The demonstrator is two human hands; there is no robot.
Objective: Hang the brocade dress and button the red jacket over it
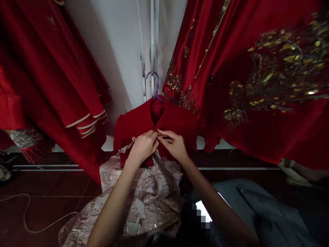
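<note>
A short red jacket (131, 120) hangs on a purple hanger (156, 85) in front of me, its collar parted at the neck. At the top of its front opening, my left hand (145, 145) has its fingers closed on the jacket's edge. My right hand (176, 144) meets it there, thumb and fingertips pinching the other edge by a small ornament, perhaps a button. The fingers partly hide that fastening. A beaded trim (128, 145) shows beside my left hand. Below the jacket spreads a pale, shiny brocade skirt (144, 195).
Long red garments (64, 75) hang on the left. More red clothing with gold sequins (277, 68) hangs on the right. White metal uprights (152, 41) stand behind the hanger. A grey chair (246, 202), a bright screen (204, 211) and a white cable (25, 212) are lower down.
</note>
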